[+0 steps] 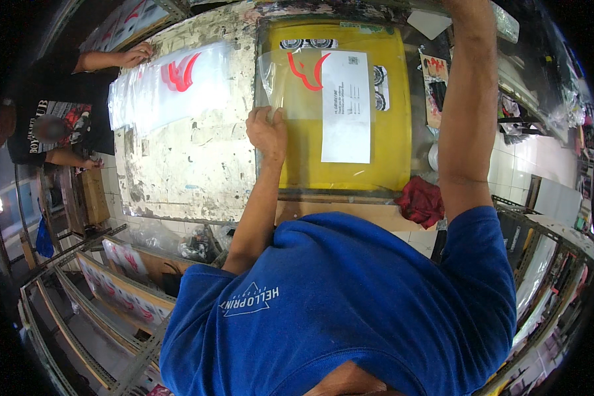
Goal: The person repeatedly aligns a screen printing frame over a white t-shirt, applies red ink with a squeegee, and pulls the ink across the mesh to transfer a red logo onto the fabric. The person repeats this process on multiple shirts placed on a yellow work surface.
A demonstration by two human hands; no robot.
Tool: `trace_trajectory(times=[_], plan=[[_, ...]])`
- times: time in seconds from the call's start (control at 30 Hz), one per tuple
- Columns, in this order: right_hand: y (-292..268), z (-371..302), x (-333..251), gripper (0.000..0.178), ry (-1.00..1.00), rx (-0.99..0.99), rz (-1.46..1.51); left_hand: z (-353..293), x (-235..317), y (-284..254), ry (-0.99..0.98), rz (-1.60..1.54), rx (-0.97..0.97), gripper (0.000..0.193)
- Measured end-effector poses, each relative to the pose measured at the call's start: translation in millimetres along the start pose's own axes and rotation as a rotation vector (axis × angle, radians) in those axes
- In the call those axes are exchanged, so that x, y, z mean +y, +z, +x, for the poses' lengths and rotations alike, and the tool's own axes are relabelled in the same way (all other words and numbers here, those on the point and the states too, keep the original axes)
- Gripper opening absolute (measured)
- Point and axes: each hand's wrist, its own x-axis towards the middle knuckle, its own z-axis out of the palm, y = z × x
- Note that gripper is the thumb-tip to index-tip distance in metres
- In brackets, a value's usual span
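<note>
By clear film rests the left hand, the right hand cut off.

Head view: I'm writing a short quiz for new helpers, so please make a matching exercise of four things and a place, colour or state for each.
Things:
1. Paper
2. Cloth
3. Sheet pile
4. Left hand

Descriptions:
A. crumpled, by the yellow panel's near right corner
B. by the clear sheet's near left corner
C. next to another person's hand
D. white, over the yellow panel

Pairs: 1-D, 2-A, 3-C, 4-B
</note>
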Motion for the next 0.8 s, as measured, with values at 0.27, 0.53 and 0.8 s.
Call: trace_trajectory(times=[0.27,0.53,0.8], plan=[[9,8,22,0.039,-0.052,0.042,0.016,12,50,-17,-0.134,-0.398,0.046,0.024],[11,13,28,0.039,-0.174,0.068,-0.01,22,64,-27,-0.175,-0.57,0.058,0.022],[13,12,26,0.04,-0.142,0.084,-0.012,49,41,-69,-0.24,-0.751,0.188,0.021]])
